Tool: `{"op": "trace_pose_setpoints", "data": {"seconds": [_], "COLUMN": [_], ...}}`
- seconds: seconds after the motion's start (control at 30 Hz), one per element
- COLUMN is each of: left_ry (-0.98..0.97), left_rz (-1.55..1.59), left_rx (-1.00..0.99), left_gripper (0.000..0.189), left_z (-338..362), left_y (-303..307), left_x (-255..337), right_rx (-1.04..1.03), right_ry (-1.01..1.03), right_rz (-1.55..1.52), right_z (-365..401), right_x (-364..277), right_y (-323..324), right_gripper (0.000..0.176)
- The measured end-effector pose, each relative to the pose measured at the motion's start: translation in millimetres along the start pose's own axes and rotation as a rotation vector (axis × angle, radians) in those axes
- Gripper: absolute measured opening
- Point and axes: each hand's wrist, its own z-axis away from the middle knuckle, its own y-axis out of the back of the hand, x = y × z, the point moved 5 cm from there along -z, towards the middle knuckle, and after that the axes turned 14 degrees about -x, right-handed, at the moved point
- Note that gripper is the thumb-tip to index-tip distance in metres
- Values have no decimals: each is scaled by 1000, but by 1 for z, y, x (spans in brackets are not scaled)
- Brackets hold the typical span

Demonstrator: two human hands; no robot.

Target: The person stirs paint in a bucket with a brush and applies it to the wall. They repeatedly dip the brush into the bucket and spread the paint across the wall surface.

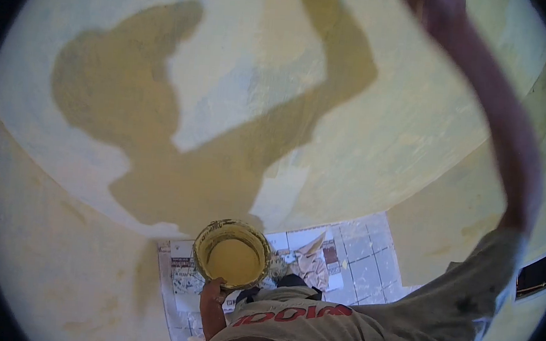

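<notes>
My left hand (213,289) grips the near edge of a round paint bucket (201,249) low in the view, its thumb over the rim. Yellow paint (234,261) lies in the bucket, and dried paint coats its inner wall and rim. My right arm reaches up along the right side to the wall (228,83). At the top edge, my right hand (436,9) is blurred and partly cut off, so its fingers and anything in them cannot be made out. Pale yellow paint covers the wall unevenly, with whiter and bluish patches.
Newspaper sheets (181,272) and a crumpled paper (312,263) cover part of the tiled floor (362,258) at the wall's foot. Side walls stand at left and right. A dark opening (541,272) shows at far right. My shadow falls across the wall.
</notes>
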Motion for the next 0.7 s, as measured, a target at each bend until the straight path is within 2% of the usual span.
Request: {"op": "trace_pose_setpoints", "data": {"seconds": [0.03, 0.1, 0.13, 0.2, 0.27, 0.33, 0.4, 0.47, 0.5, 0.53, 0.6, 0.63, 0.7], "left_ry": [-23, -24, -11, 38, 32, 25, 10, 11, -2, 6, -34, -38, -41], "left_rz": [24, 96, 71, 48, 21, -4, 46, 44, 47, 21, 29, 8, -23], "left_rx": [-29, -17, 14, 74, 109, 125, 114, 106, 93, 81, 78, 58, 3], "left_gripper": [43, 45, 45, 46, 47, 47, 47, 46, 45, 45, 44, 44, 47], "left_z": [2, 5, 8, 5, 13, 10, 4, 2, -1, -4, -15, -18, -24], "left_y": [-6, -15, -13, -17, -27, -26, -21, -21, -20, -18, -11, -11, -8], "left_x": [3, 2, 3, 5, 10, 10, 5, 4, 6, 5, 2, 2, 1], "right_rx": [103, -1002, -1013, -1167, -1331, -1405, -1481, -1502, -1607, -1615, -1761, -1756, -1687], "right_ry": [215, -110, -119, -166, -297, -341, -348, -461, -598, -624, -842, -1044, -1136], "right_rz": [259, 418, 452, 220, -56, -116, -144, -311, -531, -514, -816, -831, -861], "right_z": [61, 121, 157, 227, 273, 312, 334, 356, 372, 384, 418, 425, 443], "right_x": [-44, -105, -134, -191, -238, -275, -294, -312, -321, -320, -327, -321, -322], "right_y": [-9, 7, 17, 27, 38, 44, 52, 64, 69, 76, 84, 87, 88], "right_gripper": [22, 40, 45, 51, 53, 55, 51, 40, 28, 28, 19, 16, 14]}}
